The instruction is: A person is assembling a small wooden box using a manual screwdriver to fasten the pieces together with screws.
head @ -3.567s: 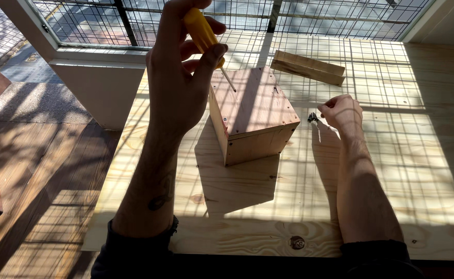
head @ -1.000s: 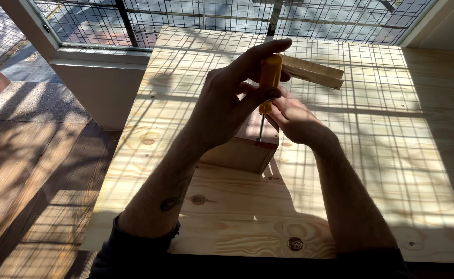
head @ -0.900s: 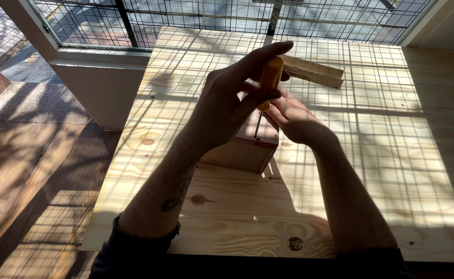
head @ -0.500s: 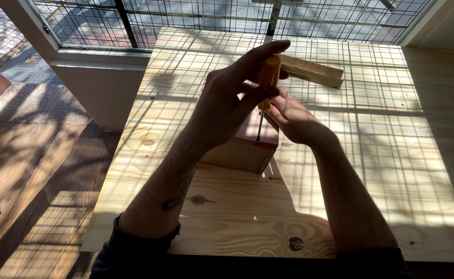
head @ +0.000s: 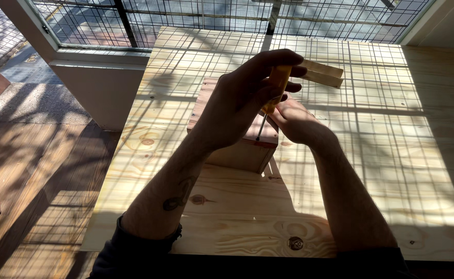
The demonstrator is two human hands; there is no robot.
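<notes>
Screwdriver [head: 277,88] position has changed little over the last second: the yellow handle remains upright above the wooden box [head: 237,147], with the thin shaft angled down to the box's top near its right edge. A few seconds back the tool was raised clear of the box and the right hand lay apart on the table beside it; both hands have since closed in on one spot. This suggests that the tip is now set on a fastener and driving is in hand, though the fastener itself cannot be made out.

Left hand [head: 240,106]: clenched around the screwdriver handle, fingers wrapped over its top. Right hand [head: 294,121]: just beside the shaft on the box's right, fingers curled toward the tip; whether it pinches anything cannot be told.

Wooden box: small, pale pine, a reddish edge at its top right corner, mostly in shadow. It rests on the plywood table [head: 392,155]; a loose wooden strip [head: 322,73] lies beyond the box.
</notes>
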